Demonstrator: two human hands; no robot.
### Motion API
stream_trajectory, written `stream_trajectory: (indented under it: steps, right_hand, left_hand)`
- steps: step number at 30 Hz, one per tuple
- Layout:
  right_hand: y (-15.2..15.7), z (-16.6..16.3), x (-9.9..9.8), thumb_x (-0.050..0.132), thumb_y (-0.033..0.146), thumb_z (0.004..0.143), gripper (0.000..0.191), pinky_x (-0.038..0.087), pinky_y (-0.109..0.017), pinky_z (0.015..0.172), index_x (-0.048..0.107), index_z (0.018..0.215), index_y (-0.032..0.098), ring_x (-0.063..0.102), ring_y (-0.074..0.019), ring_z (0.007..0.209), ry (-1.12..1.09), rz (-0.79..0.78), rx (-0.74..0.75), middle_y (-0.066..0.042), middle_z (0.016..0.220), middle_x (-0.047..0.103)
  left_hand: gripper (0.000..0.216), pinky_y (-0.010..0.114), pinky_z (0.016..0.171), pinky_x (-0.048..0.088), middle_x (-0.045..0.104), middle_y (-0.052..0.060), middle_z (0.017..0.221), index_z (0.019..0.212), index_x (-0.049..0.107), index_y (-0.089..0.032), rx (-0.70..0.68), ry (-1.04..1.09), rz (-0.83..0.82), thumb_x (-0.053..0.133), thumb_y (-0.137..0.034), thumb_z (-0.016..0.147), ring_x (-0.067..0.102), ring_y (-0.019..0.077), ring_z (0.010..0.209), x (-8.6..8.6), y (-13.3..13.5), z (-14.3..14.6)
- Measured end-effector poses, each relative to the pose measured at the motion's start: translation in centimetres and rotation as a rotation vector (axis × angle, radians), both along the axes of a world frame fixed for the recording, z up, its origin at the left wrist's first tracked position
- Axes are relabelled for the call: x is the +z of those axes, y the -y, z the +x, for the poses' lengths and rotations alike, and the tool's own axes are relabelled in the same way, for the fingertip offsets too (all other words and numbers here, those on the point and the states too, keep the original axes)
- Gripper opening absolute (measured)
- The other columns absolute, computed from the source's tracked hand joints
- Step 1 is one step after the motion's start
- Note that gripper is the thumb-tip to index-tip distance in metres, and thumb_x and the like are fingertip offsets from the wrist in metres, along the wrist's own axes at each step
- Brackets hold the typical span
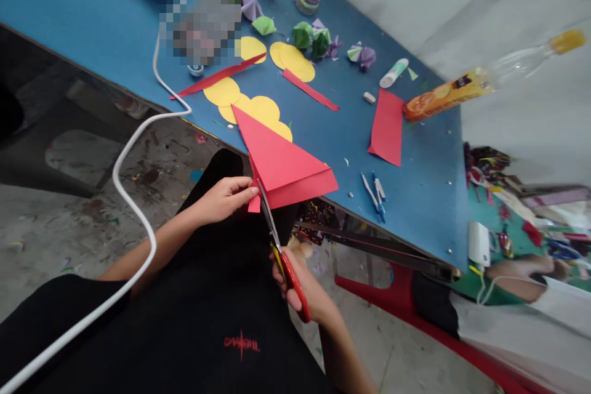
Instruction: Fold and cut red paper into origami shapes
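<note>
My left hand [229, 197] pinches the edge of a folded sheet of red paper [281, 160], thumb and fingers closed on a narrow strip along its side. The folded part forms a large triangle that reaches over the table's edge. In my right hand [300, 286] is a pair of scissors [292, 280] with red and yellow handles. Its blades point up and away from me and lie at the paper's near edge, close to my left fingertips. Several yellow paper circles [265, 112] lie partly under the red sheet.
On the blue table [323, 135] lie red strips [310, 89], a red rectangle [386, 126], a compass [375, 197], a glue stick [394, 72] and folded paper flowers [318, 40]. A plastic bottle [452, 92] stands at the right. A white cable [120, 181] crosses on the left. Another person's arm [521, 277] rests at the right.
</note>
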State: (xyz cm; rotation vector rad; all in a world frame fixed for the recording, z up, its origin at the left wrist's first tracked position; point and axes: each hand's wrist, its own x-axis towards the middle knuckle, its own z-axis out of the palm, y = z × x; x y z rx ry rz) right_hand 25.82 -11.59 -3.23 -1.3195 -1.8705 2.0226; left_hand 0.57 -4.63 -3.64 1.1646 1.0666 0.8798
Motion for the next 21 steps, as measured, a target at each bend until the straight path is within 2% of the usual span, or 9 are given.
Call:
stream_trajectory:
  steps: [10, 21]
  right_hand:
    - [-0.03, -0.27, 0.22, 0.051, 0.058, 0.086, 0.047, 0.04, -0.024, 0.054, 0.042, 0.113, 0.021, 0.039, -0.0121, 0.06, 0.009, -0.031, 0.005, 0.002, 0.075, 0.043]
    - [-0.07, -0.63, 0.14, 0.05, 0.059, 0.087, 0.044, 0.04, -0.025, 0.054, 0.045, 0.11, 0.021, 0.04, -0.0126, 0.06, 0.043, 0.044, -0.011, 0.001, 0.074, 0.045]
  left_hand:
    - [0.03, 0.021, 0.046, 0.024, 0.035, -0.008, 0.052, 0.062, 0.042, -0.018, 0.007, -0.05, 0.015, 0.046, -0.037, 0.086, 0.03, 0.0062, 0.045, -0.25, 0.09, 0.05]
    - [0.031, 0.021, 0.045, 0.023, 0.036, -0.008, 0.051, 0.063, 0.043, -0.018, -0.007, -0.06, -0.009, 0.046, -0.038, 0.086, 0.031, 0.0064, 0.045, -0.41, 0.23, 0.0]
